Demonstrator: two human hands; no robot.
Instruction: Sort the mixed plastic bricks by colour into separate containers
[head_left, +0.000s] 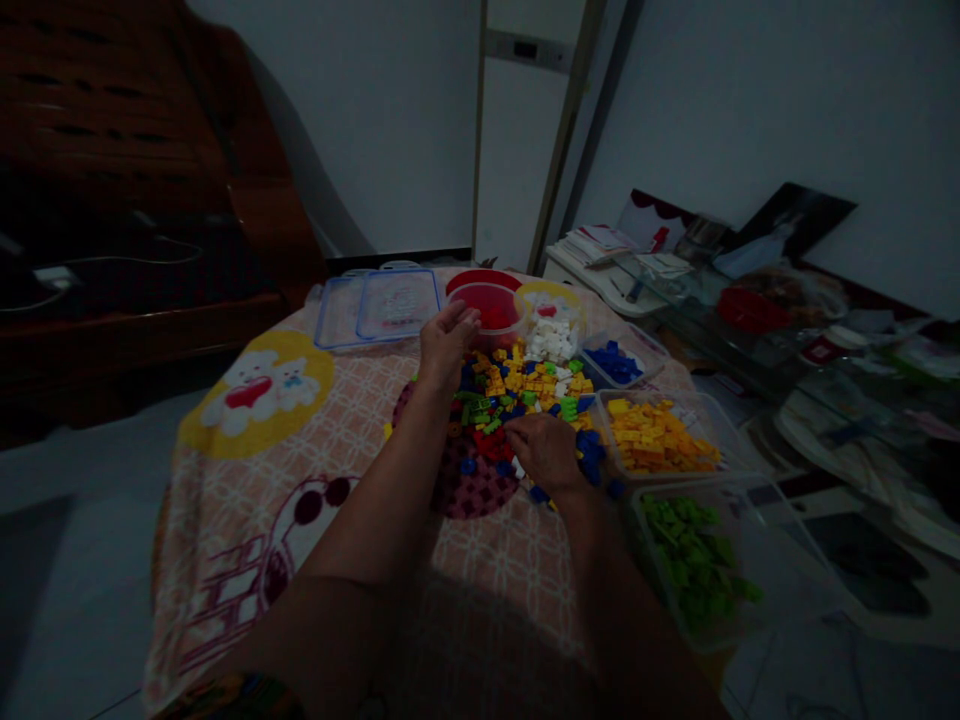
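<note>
A mixed pile of toy building bricks (517, 378) in yellow, green, blue, red and white lies on the table. My left hand (444, 345) is held at the near left side of a round clear container (523, 325) with red bricks inside, its fingers stretched out and apart. Lower down, my right hand (546, 452) reaches into the near part of the pile beside some red bricks (491, 446). Its fingers are drawn together; what they hold, if anything, is hidden. Blue bricks (591, 455) lie just right of this hand.
Along the right stand clear boxes of blue bricks (613, 362), yellow bricks (660, 436) and green bricks (694, 560). White bricks (553, 338) are heaped behind the pile. Blue-edged lids (379, 305) lie at the back left of the patterned tablecloth (495, 590). A cluttered glass shelf (697, 320) stands right.
</note>
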